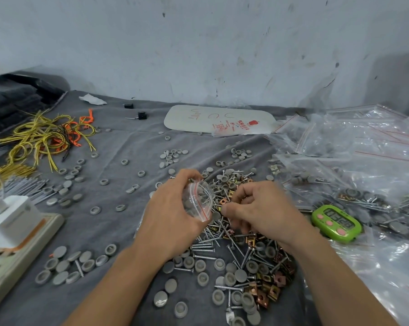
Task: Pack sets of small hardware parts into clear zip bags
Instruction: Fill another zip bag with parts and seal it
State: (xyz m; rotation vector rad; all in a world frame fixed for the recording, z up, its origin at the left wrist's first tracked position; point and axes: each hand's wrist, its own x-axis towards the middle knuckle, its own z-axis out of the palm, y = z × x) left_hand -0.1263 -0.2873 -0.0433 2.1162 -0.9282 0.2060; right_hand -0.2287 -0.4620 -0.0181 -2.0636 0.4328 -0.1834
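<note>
My left hand (172,215) grips a small clear zip bag (198,200) with a red seal line; grey caps and screws show inside it. My right hand (257,210) is just right of the bag, fingers curled, thumb and forefinger pinching a small metal clip (223,203) over the parts heap. A heap of screws (205,247), grey round caps (240,275) and copper-coloured square clips (275,289) lies on the grey cloth (118,142) under and in front of both hands.
Filled and empty clear zip bags (363,156) pile at the right, with a green digital timer (335,223) beside them. A white power strip with a charger (12,229) sits at the left. Yellow and orange wire ties (45,135) lie far left. A white bag pack (220,118) is by the wall.
</note>
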